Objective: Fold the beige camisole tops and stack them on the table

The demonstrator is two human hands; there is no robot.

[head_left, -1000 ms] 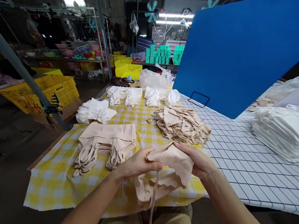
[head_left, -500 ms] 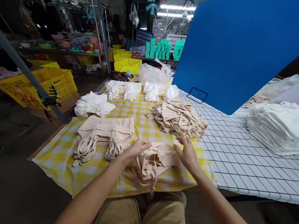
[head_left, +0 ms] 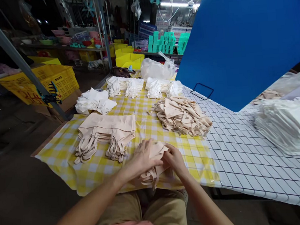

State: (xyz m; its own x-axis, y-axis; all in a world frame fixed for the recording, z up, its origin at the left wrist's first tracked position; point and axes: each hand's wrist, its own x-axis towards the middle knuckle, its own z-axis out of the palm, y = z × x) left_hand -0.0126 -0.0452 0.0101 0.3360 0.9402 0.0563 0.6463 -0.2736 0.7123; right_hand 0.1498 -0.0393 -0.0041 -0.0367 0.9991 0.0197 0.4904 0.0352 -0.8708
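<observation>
1. We are pressing our left hand flat over a beige garment lying at the near edge of the yellow checked cloth; fingers are spread, palm down, pinning rather than clenching.
2. Our right hand is pinching the garment's right side, fingers curled into the fabric and touching the left hand.
3. The garment is bunching between both hands, and its straps are trailing toward the table edge just above our lap.
4. We are judging it light, soft and floppy: no stiffness, not fragile, likely stretchy, so it will slump and slip out of shape wherever it is not held.
5. Best hold looks like the folded body edges, not the loose straps, which would tangle.
6. Just beyond the left hand a flat stack of beige garments is lying; beyond the right hand, a loose beige heap.
7. White folded pieces are sitting further back, and a tall white stack is resting on the gridded table under a blue board.
</observation>
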